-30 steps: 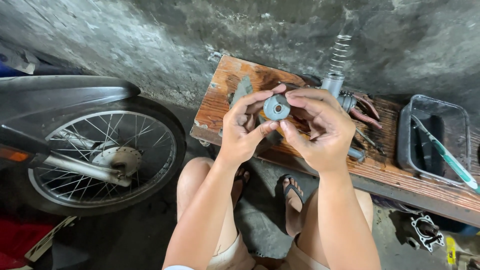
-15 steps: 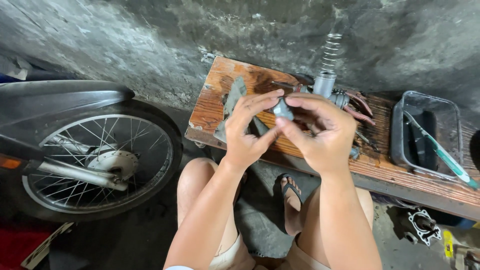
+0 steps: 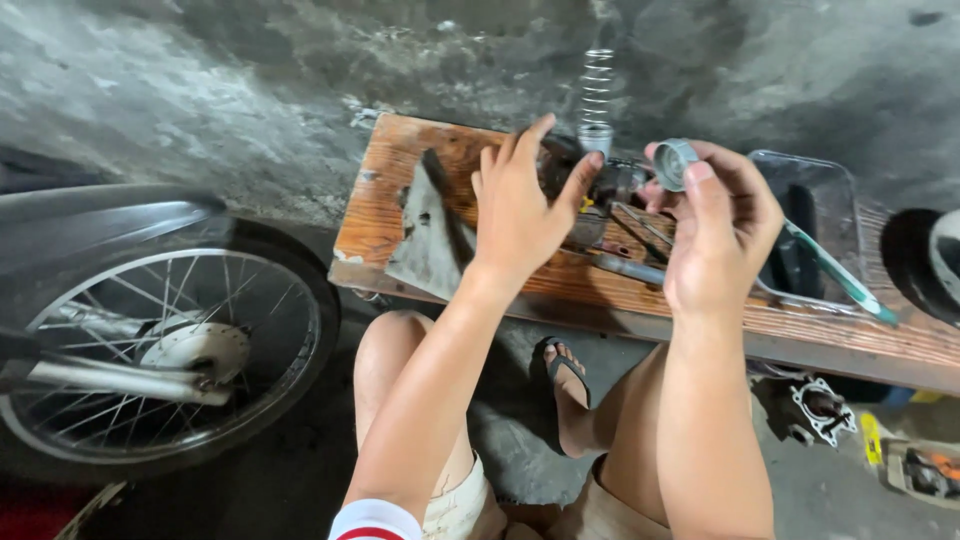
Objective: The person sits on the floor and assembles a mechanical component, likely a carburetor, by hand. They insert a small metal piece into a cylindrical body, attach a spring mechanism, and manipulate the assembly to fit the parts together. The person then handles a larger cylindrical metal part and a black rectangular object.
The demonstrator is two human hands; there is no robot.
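Since half a second ago the two hands have parted: they were pressed together over the small round metal part, and now the left hand (image 3: 520, 205) has dropped onto the clutter on the tabletop (image 3: 390, 190) while the right hand (image 3: 722, 232) has swung out toward three o'clock, carrying the part with it. That round metal part (image 3: 676, 163), a grey disc with a raised rim, sits at the right hand's twelve o'clock, pinched between the thumb and the fingertips (image 3: 700, 172), so the right grip is narrow and closed on it. The left grip is wide, its fingers spread and flat, holding nothing that shows; the fingertips rest on or just over the dark greasy assembly (image 3: 605, 185) below the coil spring (image 3: 597, 90), though the exact contact is hidden by the hand itself. As a judgement, the step goes best if the disc is kept level and turned toward the light while the spread hand steadies the assembly, so that nothing rolls off the wooden board; a firmer pinch at the rim, not the face, would keep oil from making it slip. At the right hand's three o'clock stands a clear plastic tray (image 3: 848, 180) with a green-handled tool (image 3: 850, 285) lying across its edge. At nine o'clock of the view a spoked motorcycle wheel (image 3: 170, 350) stands on the concrete floor, well apart from the hands.
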